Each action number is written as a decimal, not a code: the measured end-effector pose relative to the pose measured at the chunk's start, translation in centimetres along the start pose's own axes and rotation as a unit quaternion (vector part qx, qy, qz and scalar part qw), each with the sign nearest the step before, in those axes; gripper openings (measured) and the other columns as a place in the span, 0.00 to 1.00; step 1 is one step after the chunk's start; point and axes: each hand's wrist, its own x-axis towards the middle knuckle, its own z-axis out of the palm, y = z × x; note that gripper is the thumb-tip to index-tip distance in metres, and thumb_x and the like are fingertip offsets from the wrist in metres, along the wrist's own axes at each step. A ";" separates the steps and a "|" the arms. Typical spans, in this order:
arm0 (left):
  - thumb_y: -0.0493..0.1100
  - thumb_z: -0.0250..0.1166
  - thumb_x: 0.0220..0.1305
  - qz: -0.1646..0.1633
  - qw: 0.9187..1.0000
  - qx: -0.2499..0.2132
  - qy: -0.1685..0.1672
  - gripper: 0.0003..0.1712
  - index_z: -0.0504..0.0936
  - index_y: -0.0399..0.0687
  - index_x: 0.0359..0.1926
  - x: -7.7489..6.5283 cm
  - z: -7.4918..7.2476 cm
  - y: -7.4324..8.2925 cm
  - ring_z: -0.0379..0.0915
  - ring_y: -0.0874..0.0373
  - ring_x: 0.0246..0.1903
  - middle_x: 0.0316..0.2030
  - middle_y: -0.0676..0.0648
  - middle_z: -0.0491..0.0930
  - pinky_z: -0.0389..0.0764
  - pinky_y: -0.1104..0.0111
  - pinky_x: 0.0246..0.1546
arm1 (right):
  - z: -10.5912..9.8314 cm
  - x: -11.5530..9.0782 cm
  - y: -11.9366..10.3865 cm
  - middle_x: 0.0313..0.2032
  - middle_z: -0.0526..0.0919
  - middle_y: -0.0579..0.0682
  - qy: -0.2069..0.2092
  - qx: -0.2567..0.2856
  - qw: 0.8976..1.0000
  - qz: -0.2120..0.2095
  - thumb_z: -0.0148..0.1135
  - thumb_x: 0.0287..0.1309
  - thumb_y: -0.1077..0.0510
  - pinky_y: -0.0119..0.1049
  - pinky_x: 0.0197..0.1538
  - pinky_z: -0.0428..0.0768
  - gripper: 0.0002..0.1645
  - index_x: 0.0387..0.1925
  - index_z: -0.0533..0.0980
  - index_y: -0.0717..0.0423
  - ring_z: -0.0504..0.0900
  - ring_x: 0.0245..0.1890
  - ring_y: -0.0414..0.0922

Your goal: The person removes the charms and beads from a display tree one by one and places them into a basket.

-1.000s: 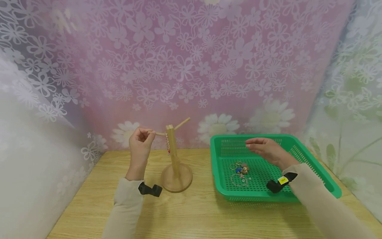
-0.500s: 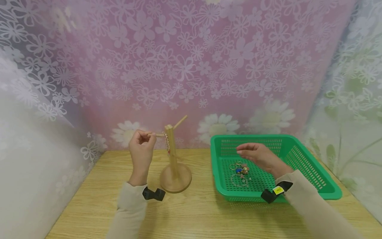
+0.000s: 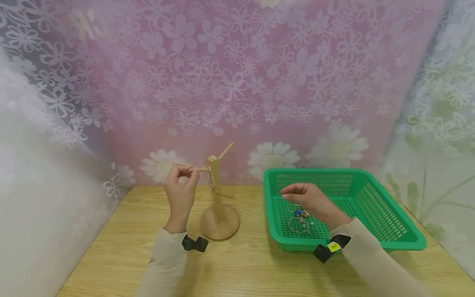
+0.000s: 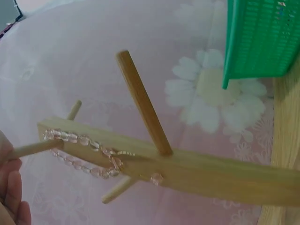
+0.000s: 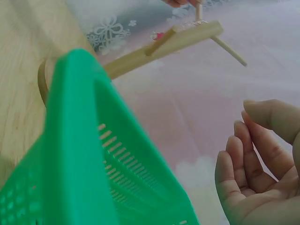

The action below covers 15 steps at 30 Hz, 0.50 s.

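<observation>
My left hand [image 3: 180, 198] pinches the outer end of a peg [image 4: 35, 149] on a wooden jewellery stand [image 3: 217, 202], between thumb and forefinger. A bracelet of clear pinkish beads [image 4: 84, 140] hangs over that peg, close against the upright post. In the head view it shows as a narrow loop with a bit of red low down. My right hand [image 3: 311, 202] hovers over the left part of a green plastic basket [image 3: 272, 222]. Its fingers are loosely bent and hold nothing, and the right wrist view shows a gap between the thumb and the lower fingers.
Inside the basket lie a clear beaded bracelet [image 3: 298, 232], gold-coloured rings [image 3: 291, 209] and a small blue piece [image 3: 298, 213] among brown ones. Further pegs stick out of the post, one of them [image 3: 226, 151] toward the back right. A flowered curtain [image 3: 237, 82] backs the wooden table [image 3: 237, 272].
My right hand has moved left and lower over the basket, staying empty. My left hand keeps its pinch at the peg's end and has shifted slightly right in view.
</observation>
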 end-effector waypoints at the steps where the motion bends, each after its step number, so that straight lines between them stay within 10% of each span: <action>1: 0.27 0.63 0.56 0.003 1.000 -0.003 -0.007 0.03 0.77 0.29 0.30 0.1 -0.1 -0.7 0.70 0.66 0.27 0.27 0.36 0.78 0.71 0.66 0.38 | 0.3 0.1 -0.1 0.58 0.72 0.60 -0.002 -0.001 1.000 -0.004 0.62 0.60 0.50 0.46 0.53 0.73 0.23 0.51 0.76 0.61 0.71 0.57 0.55; 6: 0.34 0.66 0.57 0.014 0.998 -0.009 -0.059 0.05 0.79 0.37 0.32 0.8 -1.0 -3.9 0.72 0.65 0.31 0.29 0.46 0.79 0.70 0.64 0.43 | 1.7 0.4 -0.4 0.57 0.73 0.61 -0.001 -0.004 1.000 -0.019 0.62 0.60 0.52 0.50 0.56 0.71 0.24 0.51 0.75 0.65 0.71 0.57 0.55; 15: 0.32 0.69 0.55 -0.005 0.981 0.024 -0.195 0.09 0.82 0.38 0.38 2.1 -2.5 -3.8 0.73 0.53 0.38 0.36 0.40 0.81 0.71 0.60 0.44 | 3.6 0.8 -0.8 0.52 0.77 0.58 0.001 0.009 0.999 -0.034 0.64 0.59 0.53 0.53 0.58 0.69 0.20 0.49 0.77 0.61 0.75 0.52 0.51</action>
